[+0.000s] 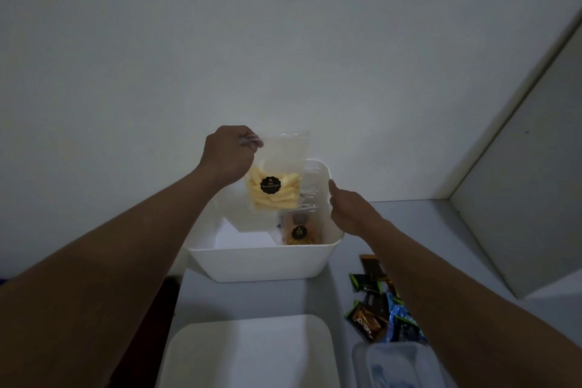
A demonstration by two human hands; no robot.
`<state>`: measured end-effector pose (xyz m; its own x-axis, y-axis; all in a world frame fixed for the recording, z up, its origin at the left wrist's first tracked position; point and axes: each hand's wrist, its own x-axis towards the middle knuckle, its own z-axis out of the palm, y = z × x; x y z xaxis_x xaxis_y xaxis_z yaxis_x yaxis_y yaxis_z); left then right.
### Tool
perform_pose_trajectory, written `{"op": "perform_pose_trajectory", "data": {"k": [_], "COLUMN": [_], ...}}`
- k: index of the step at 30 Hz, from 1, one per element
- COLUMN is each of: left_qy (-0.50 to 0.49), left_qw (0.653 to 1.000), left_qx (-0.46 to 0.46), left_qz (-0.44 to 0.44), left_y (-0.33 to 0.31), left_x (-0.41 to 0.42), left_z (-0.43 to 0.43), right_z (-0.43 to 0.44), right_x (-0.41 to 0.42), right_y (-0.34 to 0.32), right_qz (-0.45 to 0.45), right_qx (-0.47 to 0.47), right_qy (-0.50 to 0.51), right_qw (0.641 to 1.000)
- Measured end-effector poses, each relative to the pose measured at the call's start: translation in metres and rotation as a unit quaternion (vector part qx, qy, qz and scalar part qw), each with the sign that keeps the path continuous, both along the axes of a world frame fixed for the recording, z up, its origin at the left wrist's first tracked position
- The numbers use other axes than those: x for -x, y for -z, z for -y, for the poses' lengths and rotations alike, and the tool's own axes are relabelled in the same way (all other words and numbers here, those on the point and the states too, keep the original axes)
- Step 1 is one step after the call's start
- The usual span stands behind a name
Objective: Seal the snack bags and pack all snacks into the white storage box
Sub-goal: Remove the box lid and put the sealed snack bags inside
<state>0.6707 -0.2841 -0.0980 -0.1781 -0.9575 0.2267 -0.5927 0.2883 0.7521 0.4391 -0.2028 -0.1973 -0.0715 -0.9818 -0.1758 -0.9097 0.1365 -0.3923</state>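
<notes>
Just the one head view here, and it's pretty dim. The person's left hand (228,153) is up above the white storage box (261,261), fingers (244,137) curled and pinching the top left corner of a clear bag of pale yellow sticks (274,189). The bag hangs straight down with a round black sticker on the front, its lower end over the far part of the box and around rim level, so it's not resting inside. The right hand (349,211) sits on the right rim of the box with the thumb poking up along the edge. Its other fingers are tucked behind the hand, so no telling whether they actually grip the rim or just lean on it. Down inside the box, against the right wall, there's a second bag (297,231) with brownish snacks and the same kind of black sticker, and some more clear plastic stands behind it. The box is on a pale counter (340,287) close to the wall (283,41). To the right of the box, near the right forearm, a little pile of wrapped snacks (374,312) in dark, green and blue foil lies on the counter. Nearest the camera there's a white lid (252,353) lying flat, and just right of it a clear plastic tub (393,365).
</notes>
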Motion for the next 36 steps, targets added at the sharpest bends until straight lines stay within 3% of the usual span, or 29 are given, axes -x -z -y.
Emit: {"op": "perform_pose_trajectory", "data": {"k": [10,17,25,31,36], "left_qy": [0.042,0.037,0.01,0.014,0.005], "left_qw": [0.99,0.984,0.979,0.978,0.976], "left_qx": [-0.106,-0.155,-0.141,-0.145,-0.094], "left_qz": [0.083,0.078,0.148,0.151,0.196], "left_y": [0.071,0.116,0.138,0.129,0.116], "left_x": [0.022,0.045,0.06,0.061,0.061], "left_z": [-0.008,-0.007,-0.008,-0.009,-0.019], "right_z": [0.004,0.003,-0.001,-0.003,-0.01], "right_x": [0.011,0.01,0.007,0.008,0.011], "right_y": [0.006,0.009,0.004,0.002,-0.008], "right_qz": [-0.005,0.034,0.068,0.073,0.052], "right_qx": [0.003,0.012,0.01,0.012,-0.007], "right_qy": [-0.01,0.012,0.031,0.033,0.05], "right_qw": [1.0,0.999,0.997,0.997,0.997]}}
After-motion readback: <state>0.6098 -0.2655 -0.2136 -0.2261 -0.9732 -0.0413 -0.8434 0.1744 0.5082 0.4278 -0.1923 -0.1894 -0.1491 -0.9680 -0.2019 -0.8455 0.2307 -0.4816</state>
